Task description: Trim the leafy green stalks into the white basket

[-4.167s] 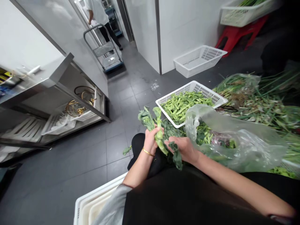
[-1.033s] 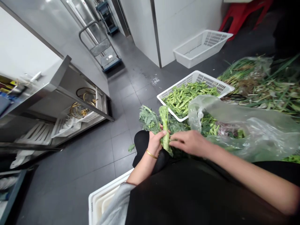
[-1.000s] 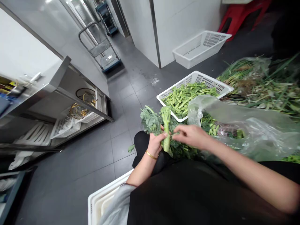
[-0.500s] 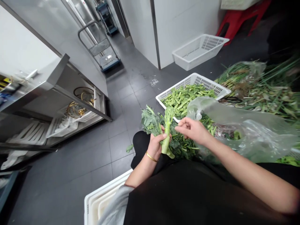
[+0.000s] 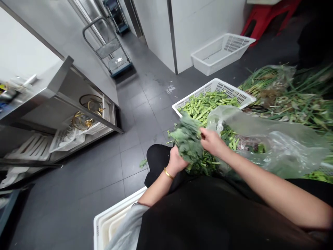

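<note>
Greens (image 5: 187, 139) are up in front of the lap, overlapping the near edge of the basket (image 5: 246, 99) in view; can't tell if they touch it.

Grip: left hand (image 5: 177, 160) is wrapped round the lower end of the greens; right hand (image 5: 211, 140) has its fingers bent in at the right edge, tips too blurred to say if they pinch a leaf or just touch.

Handling, my guess: light; leaves soft and floppy, easy to tear; stalks stiffer, likely to snap if bent hard; maybe slick if wet, can't see water. Best hold is low on the stalks, as the left hand seems to have it; single leaves by finger and thumb close to the stalk, not by the blade.

Containers: basket has a broad heap of stems (image 5: 204, 104), filling most of its floor, far-right end lower; bag (image 5: 262, 126) to its right is clear, slack, mouth gaping, with more greens and something purplish inside; second basket (image 5: 221, 60) sits by the wall, no load I can make out; crates (image 5: 114, 222) nest at lower left, contents not visible; shelf basket (image 5: 54, 144) under the bench (image 5: 61, 78) has pale bits, too small to identify.
</note>
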Motion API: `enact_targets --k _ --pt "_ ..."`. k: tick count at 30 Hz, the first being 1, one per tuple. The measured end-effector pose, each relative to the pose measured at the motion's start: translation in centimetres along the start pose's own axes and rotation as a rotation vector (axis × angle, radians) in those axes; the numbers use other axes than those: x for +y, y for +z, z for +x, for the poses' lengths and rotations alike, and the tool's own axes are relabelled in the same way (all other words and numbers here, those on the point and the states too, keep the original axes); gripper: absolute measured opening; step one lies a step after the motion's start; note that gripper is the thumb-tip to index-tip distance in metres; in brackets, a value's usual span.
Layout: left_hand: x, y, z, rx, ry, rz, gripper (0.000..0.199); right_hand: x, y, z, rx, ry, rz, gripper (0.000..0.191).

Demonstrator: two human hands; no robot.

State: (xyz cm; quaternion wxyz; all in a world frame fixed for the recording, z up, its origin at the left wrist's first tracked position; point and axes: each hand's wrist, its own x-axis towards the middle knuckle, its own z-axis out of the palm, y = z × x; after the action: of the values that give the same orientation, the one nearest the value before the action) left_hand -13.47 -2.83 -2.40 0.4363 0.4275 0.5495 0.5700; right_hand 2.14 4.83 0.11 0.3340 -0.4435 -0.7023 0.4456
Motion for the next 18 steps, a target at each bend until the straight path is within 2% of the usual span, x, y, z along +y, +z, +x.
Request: enact_targets --k 3,6,9,11,15,16,18 --pt "-0.2 0.1 -0.5 -0.076 -0.027 -0.037 0.033 0.7 0.1 1.2 -0.074 0.064 0.125 0.034" --pt "0.1 0.8 -0.8 -0.114 -0.224 -0.355 0.036 0.9 0.9 1.2 -0.067 0.147 0.242 0.040" --pt "0.4 1.3 -1.2 -0.200 -0.415 -0.602 0.039 0.7 1.1 1.1 0.018 0.116 0.270 0.046" --pt "0.3 1.4 -1.2 -0.176 -0.426 -0.597 0.040 0.7 0.6 1.3 -0.007 0.077 0.170 0.046" --pt "-0.3 0.9 -0.8 -0.036 -0.315 -0.441 0.040 0.7 -0.5 1.8 -0.213 0.053 -0.041 0.043" --pt "-0.5 0.7 -0.7 -0.028 -0.311 -0.435 0.040 0.6 -0.5 1.7 -0.189 0.018 -0.099 0.042" --pt "-0.4 0.7 -0.6 -0.045 -0.341 -0.475 0.039 0.2 -0.6 1.0 -0.040 -0.137 -0.282 0.037"
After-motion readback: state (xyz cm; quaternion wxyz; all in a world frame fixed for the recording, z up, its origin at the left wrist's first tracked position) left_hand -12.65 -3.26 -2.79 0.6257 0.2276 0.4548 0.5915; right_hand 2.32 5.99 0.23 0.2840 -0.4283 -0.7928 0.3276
